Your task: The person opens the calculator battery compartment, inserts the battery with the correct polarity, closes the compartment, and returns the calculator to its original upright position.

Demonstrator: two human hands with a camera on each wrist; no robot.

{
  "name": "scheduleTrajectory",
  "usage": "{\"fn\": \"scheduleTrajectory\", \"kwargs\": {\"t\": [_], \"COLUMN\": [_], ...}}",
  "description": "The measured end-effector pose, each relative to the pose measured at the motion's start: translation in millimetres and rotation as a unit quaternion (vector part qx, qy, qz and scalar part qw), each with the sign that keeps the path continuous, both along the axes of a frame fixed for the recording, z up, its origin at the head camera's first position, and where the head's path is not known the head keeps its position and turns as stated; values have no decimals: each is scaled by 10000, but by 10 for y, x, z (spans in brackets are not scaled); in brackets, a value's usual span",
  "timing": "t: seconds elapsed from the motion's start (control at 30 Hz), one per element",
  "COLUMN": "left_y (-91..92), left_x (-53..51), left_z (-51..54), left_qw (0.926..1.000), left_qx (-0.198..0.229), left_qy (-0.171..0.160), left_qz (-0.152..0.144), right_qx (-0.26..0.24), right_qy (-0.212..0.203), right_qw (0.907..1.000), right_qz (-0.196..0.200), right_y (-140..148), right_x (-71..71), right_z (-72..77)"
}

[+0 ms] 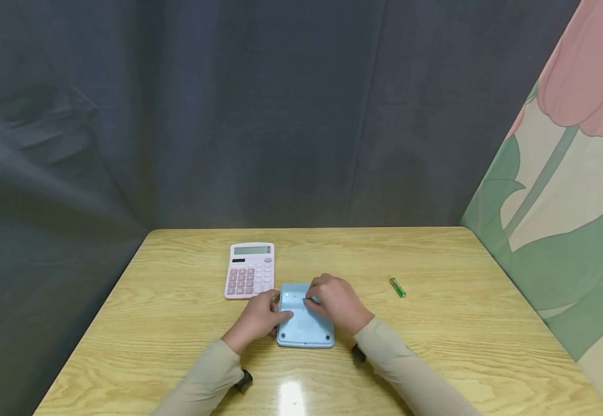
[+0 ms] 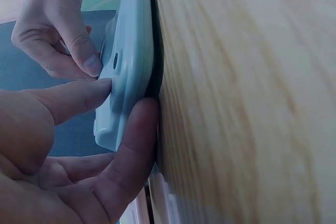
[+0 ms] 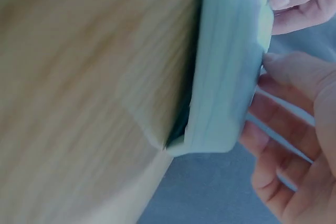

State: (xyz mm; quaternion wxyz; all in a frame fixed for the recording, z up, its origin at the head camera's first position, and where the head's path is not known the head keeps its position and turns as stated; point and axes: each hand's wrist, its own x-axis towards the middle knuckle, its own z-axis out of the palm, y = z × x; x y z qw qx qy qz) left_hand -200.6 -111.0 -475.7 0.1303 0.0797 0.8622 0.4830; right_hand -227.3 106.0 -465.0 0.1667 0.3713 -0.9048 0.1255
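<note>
Left hand (image 1: 262, 314) pinches one blue device (image 1: 305, 332), right hand (image 1: 337, 299) touches it, grip unclear; one calculator (image 1: 250, 271), one battery (image 1: 398, 288).

The device (image 1: 305, 330) is pale blue, the calculator (image 1: 250, 270) pink.

Beyond your grip, a dark fabric curtain (image 1: 280, 115) hangs behind the wood-grained table (image 1: 447, 260); to the grip's right, a wall (image 1: 582, 173) bears a tulip mural (image 1: 592, 69) (pink blooms, green leaves), while a bright glare (image 1: 291, 398) shines on the tabletop nearer you.
</note>
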Motion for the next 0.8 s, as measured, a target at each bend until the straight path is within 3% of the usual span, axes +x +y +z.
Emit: {"fn": "scheduleTrajectory", "kwargs": {"t": [0.2, 0.4, 0.63, 0.8], "left_y": [0, 5, 6, -2], "left_x": [-3, 4, -3, -15], "left_z": [-6, 1, -1, 10], "left_qw": [10000, 9999, 10000, 9999], "left_qx": [-65, -90, 3, -3], "left_qy": [35, 109, 13, 116], "left_qz": [2, -36, -32, -80], "right_qx": [346, 381, 384, 340], "right_qy": [395, 627, 720, 657], "right_qw": [9984, 9969, 9963, 9971], "right_qz": [201, 292, 251, 196], "right_y": [-3, -3, 6, -4], "right_x": [-24, -29, -23, -32], "right_z": [-3, 7, 23, 24]}}
